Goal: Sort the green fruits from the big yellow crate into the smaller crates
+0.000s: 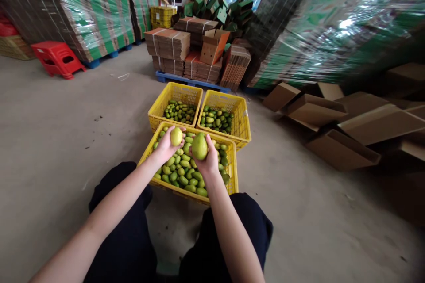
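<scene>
My left hand (165,146) is closed around a yellow-green lemon (176,136), above the left part of the near yellow crate (234,172). In my right hand (209,161) is a larger green lemon (199,146), its narrow end pointing up. Many green and yellowish lemons (186,172) fill the near crate below both hands. Behind it stand two more yellow crates side by side, the left one (154,112) and the right one (245,124). Each of these holds a layer of mostly green lemons, with its upper walls bare.
Flattened cardboard stacks (168,45) rest on a blue pallet (192,81) beyond the crates. Open cardboard boxes (341,119) lie piled at the right. A red stool (58,58) stands at the left, near wrapped pallet loads (89,9). My knees flank the near crate.
</scene>
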{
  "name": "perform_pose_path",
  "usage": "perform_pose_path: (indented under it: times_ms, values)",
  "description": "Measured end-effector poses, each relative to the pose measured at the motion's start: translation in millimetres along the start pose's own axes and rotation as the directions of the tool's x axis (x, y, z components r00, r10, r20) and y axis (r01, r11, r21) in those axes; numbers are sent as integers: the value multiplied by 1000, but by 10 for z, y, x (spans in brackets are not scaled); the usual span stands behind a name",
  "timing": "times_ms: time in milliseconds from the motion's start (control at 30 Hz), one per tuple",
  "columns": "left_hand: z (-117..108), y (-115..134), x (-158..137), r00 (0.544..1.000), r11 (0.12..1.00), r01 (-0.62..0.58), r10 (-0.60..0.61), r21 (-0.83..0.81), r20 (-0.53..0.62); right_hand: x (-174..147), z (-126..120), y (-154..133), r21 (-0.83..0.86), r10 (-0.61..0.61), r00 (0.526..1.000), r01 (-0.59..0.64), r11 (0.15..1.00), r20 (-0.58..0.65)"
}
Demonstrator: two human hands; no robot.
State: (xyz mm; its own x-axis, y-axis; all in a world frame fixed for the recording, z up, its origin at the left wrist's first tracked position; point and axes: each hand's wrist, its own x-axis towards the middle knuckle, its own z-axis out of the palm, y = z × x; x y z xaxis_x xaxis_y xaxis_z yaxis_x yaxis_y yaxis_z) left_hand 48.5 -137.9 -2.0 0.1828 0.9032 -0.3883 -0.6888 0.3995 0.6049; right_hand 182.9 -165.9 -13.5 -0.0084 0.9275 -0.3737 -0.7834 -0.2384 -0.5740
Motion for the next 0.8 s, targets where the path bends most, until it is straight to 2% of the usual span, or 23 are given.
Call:
perform_pose_path:
  times_ms: [67, 167, 233, 333, 500, 633, 800]
  values:
    - [-12, 1, -4, 999, 1000, 18, -18, 14, -49, 22, -27, 31, -34, 17, 1000, -16, 999, 24]
    - [-21, 10, -23, 992, 998, 56, -54, 14, -118, 52, -90, 40, -62, 37, 999, -38, 997, -11]
    - [-23, 14, -38, 991, 997, 77, -74, 17, -113, 53, -131, 21, -71, 20, 999, -22, 997, -35]
    - [-8, 8, -71, 992, 996, 73, -68, 47, -103, 4, -165, -35, -98, 27, 1000, -27, 995, -6]
    - [18, 0, -174, 986, 993, 78, -64, 87, -152, -117, -156, -132, -105, 37, 999, -37, 994, -6]
    - [-85, 27, -219, 987, 995, 81, -72, 59, -145, -116, -181, -143, -97, 106, 994, -108, 989, -19]
    - [-264, 45, -143, 965, 985, 171, -165, 14, -203, -33, -246, -99, -121, 177, 981, -186, 975, -78]
